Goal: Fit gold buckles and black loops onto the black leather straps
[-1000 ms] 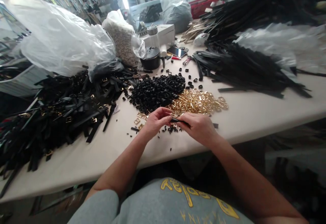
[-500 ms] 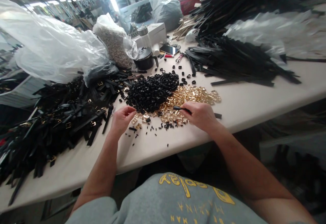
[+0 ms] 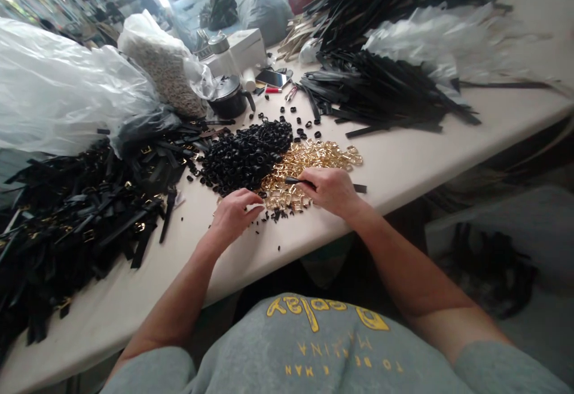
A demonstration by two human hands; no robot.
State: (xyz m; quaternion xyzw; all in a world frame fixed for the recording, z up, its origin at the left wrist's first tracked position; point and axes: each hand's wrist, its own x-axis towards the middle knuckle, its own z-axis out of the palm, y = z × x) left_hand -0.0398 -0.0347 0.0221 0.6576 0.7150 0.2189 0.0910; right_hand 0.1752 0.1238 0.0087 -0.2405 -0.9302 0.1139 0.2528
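My right hand (image 3: 332, 189) is closed around a black strap (image 3: 293, 180); its tip sticks out to the left of my fingers, and a flat black end shows to the right of the hand. Beneath and beyond this hand lies a heap of gold buckles (image 3: 314, 158). My left hand (image 3: 235, 214) hovers low at the near edge of the heaps, thumb and forefinger slightly apart, nothing visible between them. Just beyond it is a pile of small black loops (image 3: 246, 152). Tiny black bits (image 3: 280, 213) are scattered between my hands.
Black straps with gold buckles (image 3: 89, 226) cover the table's left side. At the back stand a black pot (image 3: 228, 96), a bag of pale pieces (image 3: 164, 68) and a phone (image 3: 272, 78). More black strips (image 3: 381, 92) lie at the right, beside clear plastic (image 3: 430, 41).
My left hand has moved right, toward the tiny bits and buckles, and its fingertips have parted. My right hand still holds the strap. The view has shifted, so the table sits further left.
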